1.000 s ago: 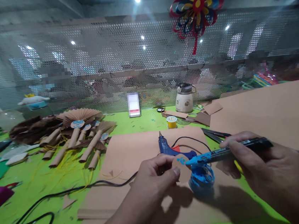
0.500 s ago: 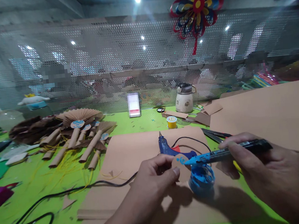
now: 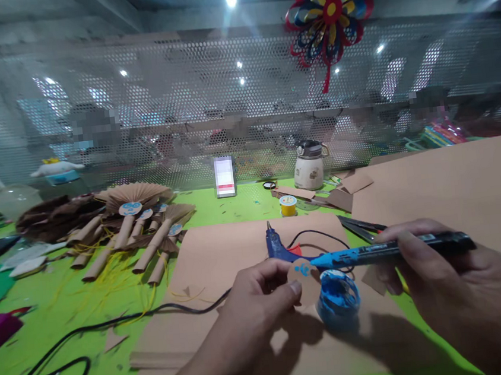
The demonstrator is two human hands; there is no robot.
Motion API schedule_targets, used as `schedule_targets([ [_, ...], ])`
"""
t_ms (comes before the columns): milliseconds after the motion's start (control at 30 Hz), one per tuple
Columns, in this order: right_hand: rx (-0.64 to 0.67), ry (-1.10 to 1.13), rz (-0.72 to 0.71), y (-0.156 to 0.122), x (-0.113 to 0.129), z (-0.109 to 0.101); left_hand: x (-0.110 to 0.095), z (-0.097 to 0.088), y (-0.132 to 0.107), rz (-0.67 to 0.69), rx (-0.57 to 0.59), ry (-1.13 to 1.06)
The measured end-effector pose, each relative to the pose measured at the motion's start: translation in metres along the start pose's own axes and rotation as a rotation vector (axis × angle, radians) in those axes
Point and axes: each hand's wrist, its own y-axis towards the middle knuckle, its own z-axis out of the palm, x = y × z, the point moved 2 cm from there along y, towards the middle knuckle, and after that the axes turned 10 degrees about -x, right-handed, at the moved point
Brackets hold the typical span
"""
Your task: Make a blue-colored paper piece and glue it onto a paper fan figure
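Observation:
Between the thumb and fingers of my left hand [image 3: 264, 296] is a round brown paper disc [image 3: 305, 289] with small blue marks near its top. My right hand [image 3: 453, 285] grips a black marker pen [image 3: 374, 252] whose front end is coated in blue paint. The blue tip lies at the disc's upper right edge; whether it touches I cannot tell. Just right of the disc stands a small open jar [image 3: 340, 303] smeared with blue paint. A blue glue gun [image 3: 277, 245] lies behind my left hand, partly hidden by it.
Brown paper sheets [image 3: 220, 244] cover the middle of the green table [image 3: 252, 208]. Pleated paper fans [image 3: 137, 193] with rolled handles and yellow strings lie left. Scissors [image 3: 362, 226], a yellow thread spool [image 3: 287, 205] and a bottle [image 3: 308, 166] are farther back. A black cord [image 3: 125, 317] crosses the left side.
My right hand has shifted slightly right with the marker pen, which now lies more level. Its tip has drawn back from the blue marks to the disc's edge. My left hand stays in place.

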Motion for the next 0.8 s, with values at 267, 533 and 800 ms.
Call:
schedule_targets([
  [267, 0.048, -0.056, 0.151, -0.006, 0.006, 0.004, 0.000, 0.001, 0.000, 0.057, 0.019, 0.064],
  [533, 0.042, -0.109, 0.155, -0.004, 0.009, 0.004, -0.001, 0.001, 0.001, 0.078, -0.001, 0.115],
  [800, -0.016, -0.099, 0.161, -0.004, 0.012, 0.007, 0.000, 0.001, -0.002, 0.064, 0.001, 0.085],
])
